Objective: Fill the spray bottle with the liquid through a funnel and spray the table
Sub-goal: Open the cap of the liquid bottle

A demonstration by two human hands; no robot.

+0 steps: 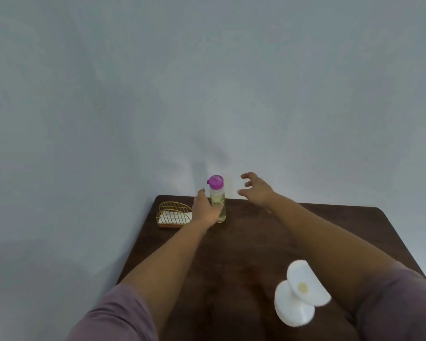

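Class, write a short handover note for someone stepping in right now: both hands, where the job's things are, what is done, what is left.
Left hand grips the purple-capped bottle of yellowish liquid, standing at the table's far edge.
Right hand is open in the air beside it, holding nothing.
The white spray bottle stands near you with the funnel in its neck.
Done: funnel placed.
Left: uncap, pour, remove the funnel, spray the table.

No text, label, brand or number can be read on anything here.
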